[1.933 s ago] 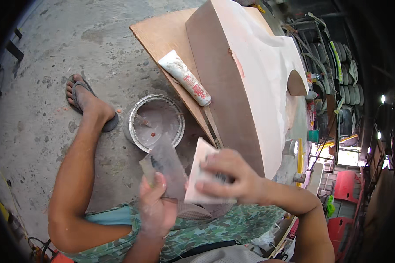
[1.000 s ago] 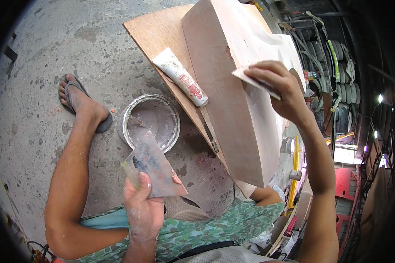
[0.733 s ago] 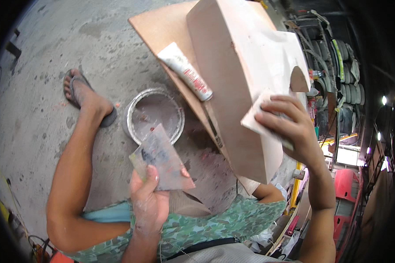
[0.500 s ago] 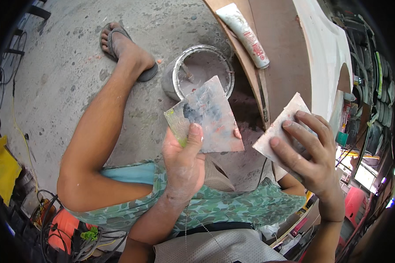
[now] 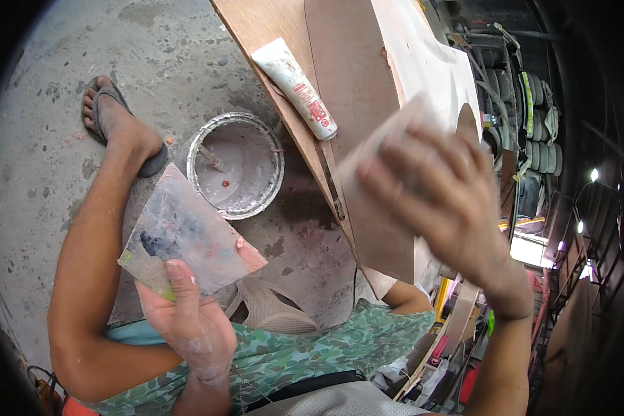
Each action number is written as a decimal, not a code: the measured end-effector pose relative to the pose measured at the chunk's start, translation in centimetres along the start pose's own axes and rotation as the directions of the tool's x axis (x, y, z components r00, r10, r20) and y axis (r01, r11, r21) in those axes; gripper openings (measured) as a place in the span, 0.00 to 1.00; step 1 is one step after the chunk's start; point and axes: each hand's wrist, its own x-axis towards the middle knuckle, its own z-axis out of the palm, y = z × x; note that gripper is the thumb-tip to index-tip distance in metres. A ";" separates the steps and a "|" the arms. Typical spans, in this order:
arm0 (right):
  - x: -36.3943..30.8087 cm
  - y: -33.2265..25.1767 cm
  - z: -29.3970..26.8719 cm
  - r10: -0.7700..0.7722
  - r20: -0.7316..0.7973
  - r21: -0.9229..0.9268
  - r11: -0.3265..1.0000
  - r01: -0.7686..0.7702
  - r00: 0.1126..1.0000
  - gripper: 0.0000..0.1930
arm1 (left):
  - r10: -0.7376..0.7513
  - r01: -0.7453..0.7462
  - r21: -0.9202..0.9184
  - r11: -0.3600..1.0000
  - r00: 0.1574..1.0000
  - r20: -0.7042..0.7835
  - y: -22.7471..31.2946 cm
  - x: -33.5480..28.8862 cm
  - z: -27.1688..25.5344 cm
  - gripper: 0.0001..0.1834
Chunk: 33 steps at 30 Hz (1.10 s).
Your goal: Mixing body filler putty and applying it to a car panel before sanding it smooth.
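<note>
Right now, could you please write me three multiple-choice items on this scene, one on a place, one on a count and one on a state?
1. Where does the white tube lie?
A. On the wooden board
B. Inside the metal can
C. On the concrete floor

2. How many flat cards do the hands hold in all?
A. One
B. Two
C. Four

3. What state is the metal can in?
A. Lidded
B. Tipped over
C. Open, upright

Answers:
1. A, the tube rests on the board.
2. B, the left hand grips a smeared card; the right hand holds a pale card.
3. C, its pinkish-grey filler shows, with a stick in it.
</note>
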 end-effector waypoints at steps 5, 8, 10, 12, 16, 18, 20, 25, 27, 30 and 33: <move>2.8 7.4 1.4 0.019 -0.037 -0.499 0.866 -0.035 0.999 0.26 | -0.215 0.214 -0.025 0.976 0.976 -0.023 -0.7 0.2 0.7 0.24; 4.2 8.7 2.2 -0.046 -0.061 -0.529 0.848 0.007 0.997 0.24 | -0.239 0.238 -0.039 0.971 0.971 -0.024 -0.8 0.2 0.9 0.24; 4.9 9.3 2.5 -0.097 -0.068 -0.556 0.830 0.043 0.993 0.22 | -0.251 0.250 -0.053 0.967 0.968 -0.018 -0.8 0.2 1.0 0.24; 5.1 9.7 2.5 -0.119 -0.030 -0.579 0.811 0.080 0.993 0.22 | -0.267 0.265 -0.068 0.962 0.964 -0.008 -0.9 0.2 1.1 0.24; 5.3 9.0 2.6 -0.112 -0.019 -0.569 0.818 0.082 0.994 0.18 | -0.290 0.290 -0.057 0.955 0.957 0.014 -1.2 0.3 0.6 0.24; 5.2 8.1 2.0 -0.074 0.024 -0.540 0.838 0.076 0.997 0.14 | -0.292 0.293 -0.054 0.955 0.956 0.026 -1.1 0.3 0.4 0.24; 4.9 6.9 0.6 -0.065 0.072 -0.498 0.862 0.092 0.995 0.13 | -0.324 0.324 -0.009 0.946 0.946 0.010 -0.9 0.3 0.4 0.24; 5.2 6.9 0.5 -0.006 0.118 -0.463 0.884 0.060 0.993 0.20 | -0.351 0.352 -0.029 0.935 0.936 0.031 -0.9 0.2 0.6 0.23; 6.3 8.2 1.3 -0.060 0.064 -0.512 0.855 0.084 0.996 0.15 | -0.353 0.354 -0.038 0.934 0.935 0.029 -0.9 0.1 0.7 0.23; 7.3 9.0 2.0 -0.050 0.043 -0.539 0.840 0.065 0.998 0.15 | -0.357 0.359 -0.051 0.932 0.933 0.033 -1.0 0.1 0.8 0.21; 8.0 9.0 2.2 -0.050 0.057 -0.531 0.845 0.073 0.997 0.14 | -0.350 0.351 -0.053 0.935 0.936 0.028 -0.8 0.1 0.7 0.21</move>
